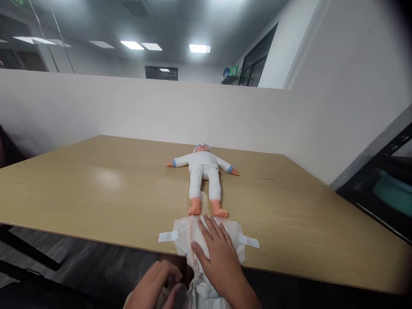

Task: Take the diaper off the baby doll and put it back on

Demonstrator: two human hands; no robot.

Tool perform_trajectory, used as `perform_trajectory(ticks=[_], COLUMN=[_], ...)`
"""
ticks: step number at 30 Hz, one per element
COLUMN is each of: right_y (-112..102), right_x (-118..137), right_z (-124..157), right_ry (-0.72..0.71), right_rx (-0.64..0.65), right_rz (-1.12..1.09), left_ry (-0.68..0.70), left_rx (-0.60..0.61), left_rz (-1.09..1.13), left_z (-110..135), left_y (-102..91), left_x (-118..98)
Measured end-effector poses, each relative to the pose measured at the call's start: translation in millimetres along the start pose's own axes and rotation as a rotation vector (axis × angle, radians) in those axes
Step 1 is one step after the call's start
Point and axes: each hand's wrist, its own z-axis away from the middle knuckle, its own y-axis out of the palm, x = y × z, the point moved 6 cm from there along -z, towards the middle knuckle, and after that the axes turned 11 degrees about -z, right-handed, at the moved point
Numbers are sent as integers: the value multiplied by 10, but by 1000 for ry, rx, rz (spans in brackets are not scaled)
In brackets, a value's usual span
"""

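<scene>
A white disposable diaper [236, 240] lies unfolded over the table's front edge, its near part hanging down. Two white fastening tabs stick out sideways, a left tab [168, 236] and a right tab [251, 242]. My right hand [219, 257] rests flat on the diaper with its fingers spread. Below the table edge, my left hand [156, 281] is beside the hanging part, loosely curled and slightly blurred, thumb and finger apart. Beyond the diaper a baby doll [204, 165] in white clothes with blue cuffs lies on its back, arms out and feet close to the diaper's far edge.
The wooden table [96, 193] reaches back to a low white partition wall [144, 107]. At the right stands a dark rack [380, 184] with a teal item [394, 193] in it. Dark metal legs [28, 246] show under the table at the left.
</scene>
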Motion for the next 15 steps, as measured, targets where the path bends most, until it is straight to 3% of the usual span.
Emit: perform_trajectory(ticks=[4, 6, 8, 11, 15], right_y=[23, 31, 39, 54, 91], right_x=[-26, -36, -39, -48, -91], right_z=[-2, -3, 0, 5, -2], right_ry=[-26, -31, -40, -49, -82], right_rx=[-27, -33, -36, -42, -63], right_rz=[13, 15, 16, 25, 49], left_ry=[270, 348, 423, 546, 827], left_rx=[-194, -228, -171, -24, 164], left_rz=[-254, -450, -664, -903, -989], left_z=[-614, -1042, -1505, -2095, -2459], left_y=[-654, -792, -771, -579, -255], left_x=[-301, -342, -319, -255, -293])
